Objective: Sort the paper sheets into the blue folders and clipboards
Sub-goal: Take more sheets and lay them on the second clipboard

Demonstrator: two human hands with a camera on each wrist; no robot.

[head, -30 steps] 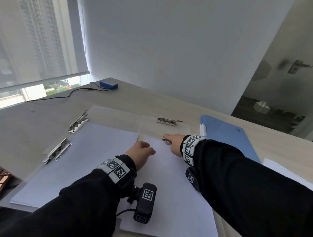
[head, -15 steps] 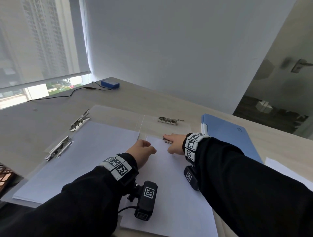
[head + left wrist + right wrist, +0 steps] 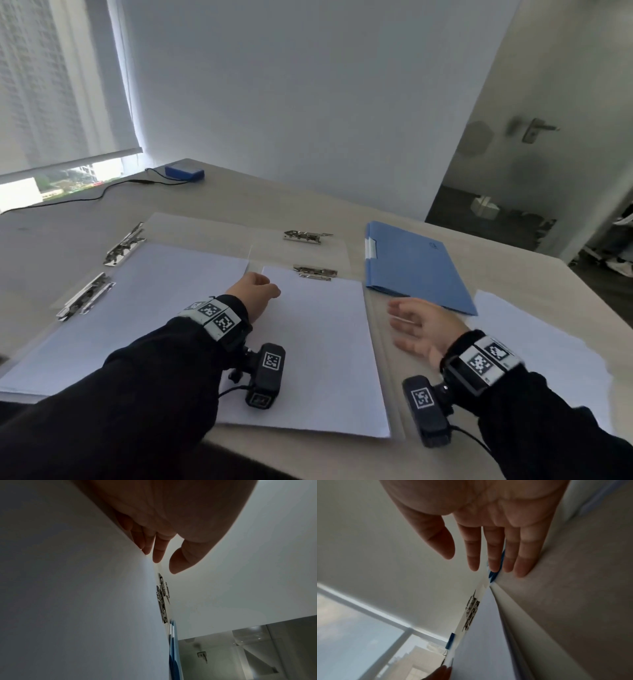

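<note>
A: Which step? The sheet (image 3: pixel 318 346) lies under the clip (image 3: pixel 315 272), left hand (image 3: pixel 255 298) resting loosely curled on it, right hand (image 3: pixel 419 330) spread, holding nothing
B: Probably clipped; next, likely the loose sheet (image 3: pixel 534 346) beside the blue folder (image 3: pixel 411 270)

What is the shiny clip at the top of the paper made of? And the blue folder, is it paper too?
The clip looks like bare metal: silvery, glinting, with thin wire springs visible in the left wrist view. The blue folder looks like stiff card or thin plastic; it lies flat with a smooth matte face and crisp edges, but which one I cannot tell. The white sheet under the clip looks like plain paper.
</note>
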